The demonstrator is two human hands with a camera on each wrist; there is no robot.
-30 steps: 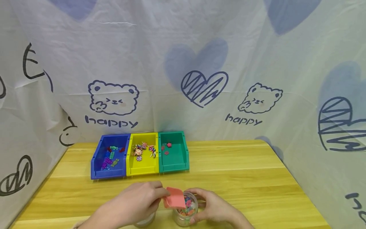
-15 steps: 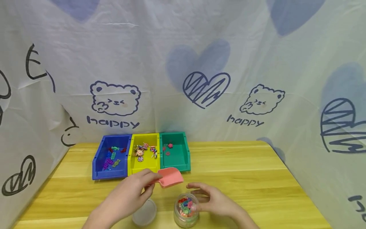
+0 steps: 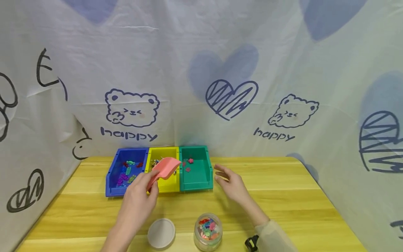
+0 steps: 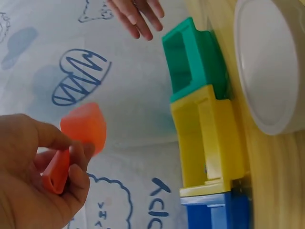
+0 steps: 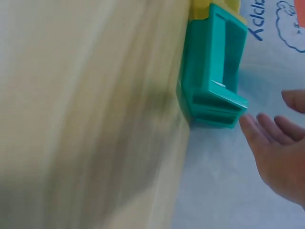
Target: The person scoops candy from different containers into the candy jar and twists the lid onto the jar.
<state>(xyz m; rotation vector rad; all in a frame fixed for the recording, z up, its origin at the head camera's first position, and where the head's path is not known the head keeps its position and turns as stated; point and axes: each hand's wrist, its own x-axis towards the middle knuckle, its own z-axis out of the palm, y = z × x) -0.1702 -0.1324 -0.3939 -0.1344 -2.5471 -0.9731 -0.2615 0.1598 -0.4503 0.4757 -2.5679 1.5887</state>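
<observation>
Over wooden table (image 3: pixel 277 203), left hand (image 3: pixel 139 196) grips pink scoop (image 3: pixel 168 167), right hand (image 3: pixel 232 184) hangs loose-fingered; heart-and-bear-printed cloth (image 3: pixel 182 115) behind.

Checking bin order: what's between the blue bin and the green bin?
The yellow bin, as the head and left wrist views both show. In the head view, the pink scoop in the left hand hides part of it.

Head cam: up high, widest, facing forward and down across the counter (image 3: pixel 277 210) to the printed sheet (image 3: pixel 185 56). Left wrist: close by left fingers (image 4: pixel 53 138), rolled sideways, counter at right. Right wrist: close by right fingers (image 5: pixel 253 132), rolled opposite, counter at left. All share green bin (image 3: pixel 198 185), yellow bin (image 3: pixel 167 187).
</observation>
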